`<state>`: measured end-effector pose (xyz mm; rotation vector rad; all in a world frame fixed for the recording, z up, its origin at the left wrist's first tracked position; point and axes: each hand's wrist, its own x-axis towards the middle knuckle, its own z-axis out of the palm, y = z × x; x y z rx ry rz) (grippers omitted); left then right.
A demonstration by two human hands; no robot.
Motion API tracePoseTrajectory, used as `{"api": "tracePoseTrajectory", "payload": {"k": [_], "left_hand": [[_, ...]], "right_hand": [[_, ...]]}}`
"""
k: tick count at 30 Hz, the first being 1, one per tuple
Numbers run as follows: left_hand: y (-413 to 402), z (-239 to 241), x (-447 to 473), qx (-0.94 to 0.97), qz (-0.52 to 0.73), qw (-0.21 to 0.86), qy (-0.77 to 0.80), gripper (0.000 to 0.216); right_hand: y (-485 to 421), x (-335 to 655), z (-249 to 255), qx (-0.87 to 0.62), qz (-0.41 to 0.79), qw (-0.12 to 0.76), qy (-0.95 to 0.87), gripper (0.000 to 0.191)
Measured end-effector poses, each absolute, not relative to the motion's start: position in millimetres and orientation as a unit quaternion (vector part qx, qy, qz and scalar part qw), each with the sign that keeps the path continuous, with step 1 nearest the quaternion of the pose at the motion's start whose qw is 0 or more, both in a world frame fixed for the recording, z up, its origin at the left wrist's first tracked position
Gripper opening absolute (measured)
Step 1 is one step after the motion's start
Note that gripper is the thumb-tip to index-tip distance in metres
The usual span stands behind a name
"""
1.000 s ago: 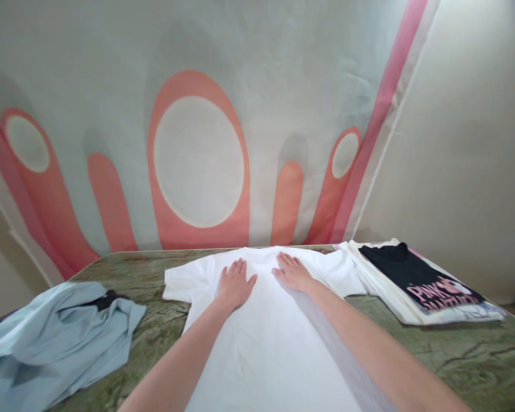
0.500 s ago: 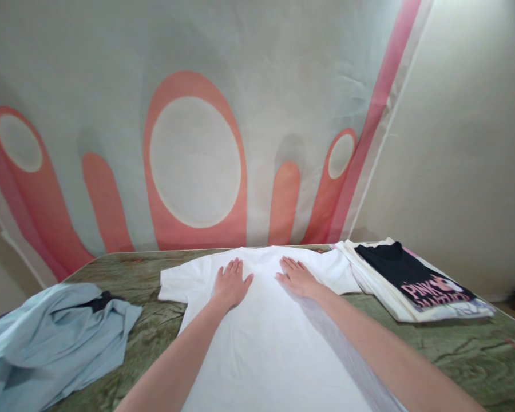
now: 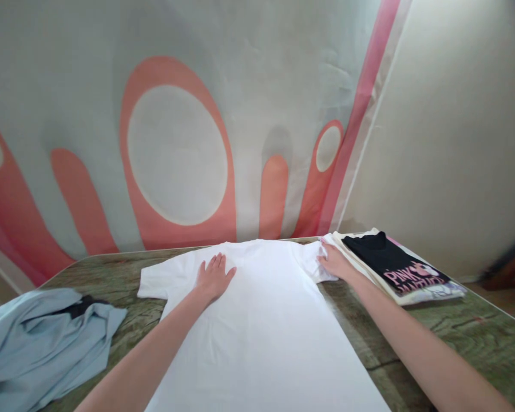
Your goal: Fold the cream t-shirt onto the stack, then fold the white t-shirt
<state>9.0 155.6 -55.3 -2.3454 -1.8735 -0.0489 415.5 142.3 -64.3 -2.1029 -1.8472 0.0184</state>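
A white T-shirt [image 3: 261, 320] lies spread out over the table, its collar at the far edge and its sleeves out to both sides. My left hand [image 3: 213, 278] rests flat on the shirt's upper left part, palm down, fingers stretched out. At the right sleeve, my right hand [image 3: 337, 262] is closed on the cloth near the sleeve's outer end, beside the folded pile. The fingertips are partly hidden by the fabric.
To the right is a pile of folded shirts [image 3: 401, 266], a black one with pink lettering on top. A crumpled light blue garment [image 3: 47, 349] lies at the left. The wood-patterned table [image 3: 467, 332] meets a grey wall hanging [image 3: 249, 103] with coral shapes.
My right hand has moved right from the shirt's chest to its right sleeve and taken hold of it. My left hand stays flat on the shirt. The view has turned slightly right.
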Motion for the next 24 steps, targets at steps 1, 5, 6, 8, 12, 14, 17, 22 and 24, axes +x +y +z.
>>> {"api": "tracePoseTrajectory", "payload": {"k": [1, 5, 6, 8, 12, 14, 17, 22, 24], "left_hand": [[150, -51, 18, -0.779, -0.013, 0.073, -0.623, 0.062], [117, -30, 81, -0.837, -0.01, 0.051, -0.544, 0.057], [108, -26, 101, -0.857, -0.007, 0.025, -0.515, 0.058], [94, -22, 137, -0.887, -0.004, -0.014, -0.461, 0.059], [81, -29, 180, -0.91, -0.019, -0.042, -0.412, 0.063], [79, -38, 187, -0.912, -0.033, -0.042, -0.407, 0.066], [79, -49, 186, -0.914, -0.062, -0.03, -0.4, 0.068], [79, -54, 184, -0.914, -0.078, -0.024, -0.398, 0.068], [79, -54, 184, -0.915, -0.081, -0.023, -0.395, 0.068]], "right_hand": [[140, 418, -65, -0.746, 0.006, 0.187, -0.639, 0.056], [138, 415, -67, -0.771, 0.019, 0.239, -0.59, 0.053], [138, 413, -67, -0.776, 0.021, 0.242, -0.582, 0.054], [135, 408, -65, -0.784, 0.022, 0.245, -0.57, 0.056], [125, 403, -60, -0.8, 0.022, 0.241, -0.548, 0.058], [122, 403, -58, -0.808, 0.03, 0.225, -0.543, 0.06], [123, 405, -59, -0.815, 0.053, 0.204, -0.54, 0.063], [127, 408, -58, -0.807, 0.061, 0.221, -0.544, 0.056], [125, 406, -56, -0.796, 0.021, 0.229, -0.56, 0.047]]}}
